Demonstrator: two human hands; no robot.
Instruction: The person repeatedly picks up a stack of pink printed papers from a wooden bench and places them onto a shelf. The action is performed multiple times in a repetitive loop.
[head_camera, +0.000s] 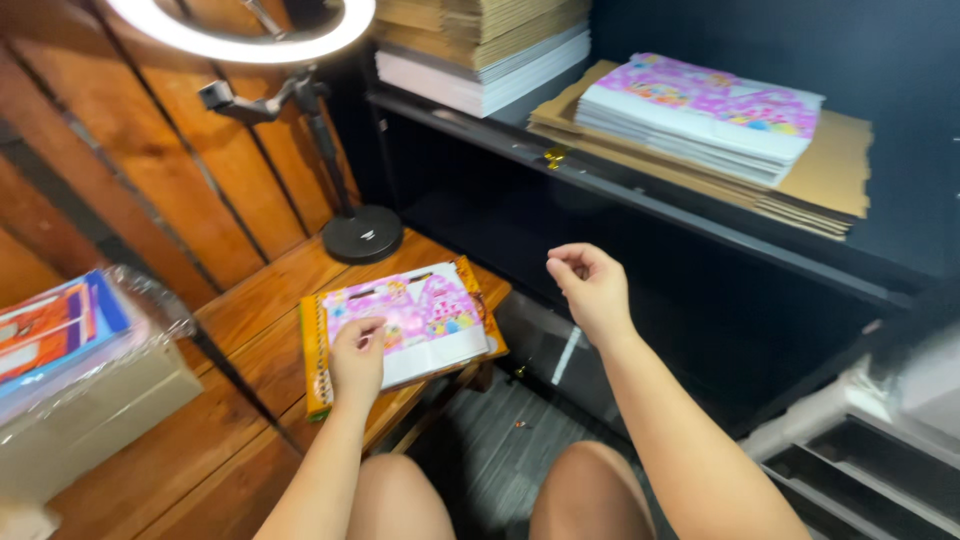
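left hand (356, 358) presses glossy flat pink sheet (412, 322)

Glossy pink printed paper sheet (415, 320) lies on warm, grainy wooden table (250, 330); black lamp base (362, 236) looks matt.

The ring lamp (240, 30) is cut by the top edge. The wrapped box (80, 390) runs off the left edge. The left hand (357, 358) hides part of the pink sheet (420, 320). The right hand (592, 290) is curled, so what its fingertips pinch is too small to tell.
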